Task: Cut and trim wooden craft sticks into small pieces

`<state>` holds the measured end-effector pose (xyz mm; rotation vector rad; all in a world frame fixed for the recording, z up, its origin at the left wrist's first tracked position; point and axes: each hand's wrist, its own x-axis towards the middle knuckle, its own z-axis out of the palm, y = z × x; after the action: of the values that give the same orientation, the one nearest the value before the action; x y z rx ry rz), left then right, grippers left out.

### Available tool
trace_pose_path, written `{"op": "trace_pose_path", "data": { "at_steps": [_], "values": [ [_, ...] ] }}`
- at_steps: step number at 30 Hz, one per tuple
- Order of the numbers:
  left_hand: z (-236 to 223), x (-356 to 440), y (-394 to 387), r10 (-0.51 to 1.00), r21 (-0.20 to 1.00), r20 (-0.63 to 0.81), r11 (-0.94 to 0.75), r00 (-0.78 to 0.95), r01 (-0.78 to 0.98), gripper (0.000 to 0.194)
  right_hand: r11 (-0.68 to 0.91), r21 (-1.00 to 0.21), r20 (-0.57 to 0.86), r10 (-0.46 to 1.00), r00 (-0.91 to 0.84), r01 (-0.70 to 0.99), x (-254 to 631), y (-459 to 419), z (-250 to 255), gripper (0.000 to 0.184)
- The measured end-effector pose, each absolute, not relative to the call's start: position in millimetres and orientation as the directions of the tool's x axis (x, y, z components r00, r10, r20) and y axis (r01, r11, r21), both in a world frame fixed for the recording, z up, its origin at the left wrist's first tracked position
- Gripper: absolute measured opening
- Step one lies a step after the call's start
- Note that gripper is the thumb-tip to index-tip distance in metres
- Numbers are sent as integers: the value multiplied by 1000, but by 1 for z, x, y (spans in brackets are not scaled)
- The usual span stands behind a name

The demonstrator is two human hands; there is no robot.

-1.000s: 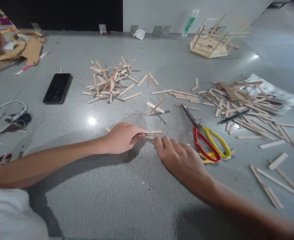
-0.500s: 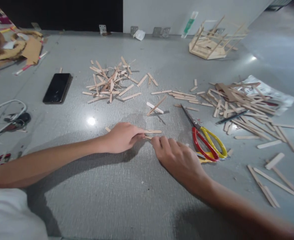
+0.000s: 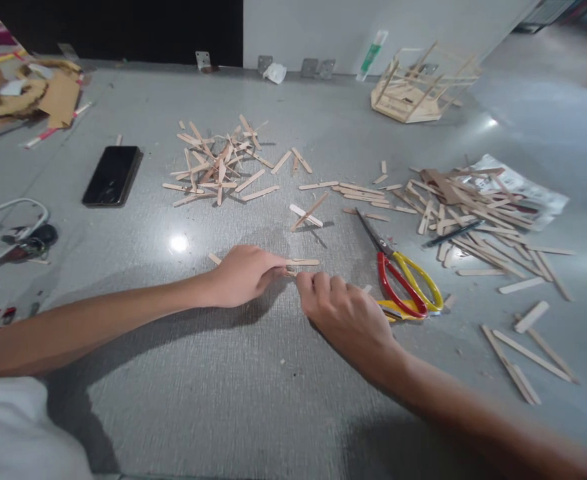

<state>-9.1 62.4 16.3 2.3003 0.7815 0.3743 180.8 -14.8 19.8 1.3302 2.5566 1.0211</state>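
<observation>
Near the middle of the table, my left hand (image 3: 244, 275) and my right hand (image 3: 340, 307) are both closed, their fingertips a short gap apart. A popsicle stick (image 3: 290, 272) spans that gap, pinched at one end by each hand; most of it is hidden by fingers. Just beyond the fingertips is another popsicle stick (image 3: 306, 262), its left part behind my left hand. A stick end (image 3: 214, 258) shows left of that hand. Two crossed popsicle sticks (image 3: 308, 213) lie farther back. Scissors (image 3: 403, 273) with red and yellow handles lie right of my right hand.
Popsicle sticks lie in a loose pile (image 3: 220, 167) at centre back and a bigger pile (image 3: 483, 220) at right, with a dark pen (image 3: 453, 234) on it. A stick framework (image 3: 413, 97) stands at the back. A phone (image 3: 112, 176) and a cable (image 3: 23, 207) are at left.
The view has shifted slightly, so things on the right appear farther left. Both hands keep their pinch on the stick, with the gap between them a little narrower.
</observation>
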Motion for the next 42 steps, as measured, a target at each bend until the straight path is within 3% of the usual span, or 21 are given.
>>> {"op": "trace_pose_path", "data": {
  "at_steps": [11,23,42],
  "values": [
    [15,-9,58,669,638,38,-587,742,497,36,432,547,221,751,-622,717,184,-12,21,25],
    [16,-8,57,665,648,40,-585,746,487,36,281,621,202,845,-495,732,172,-22,21,21],
    [14,-8,53,680,597,43,-605,732,527,38,281,575,162,881,-444,768,175,-23,19,21]
  ]
}}
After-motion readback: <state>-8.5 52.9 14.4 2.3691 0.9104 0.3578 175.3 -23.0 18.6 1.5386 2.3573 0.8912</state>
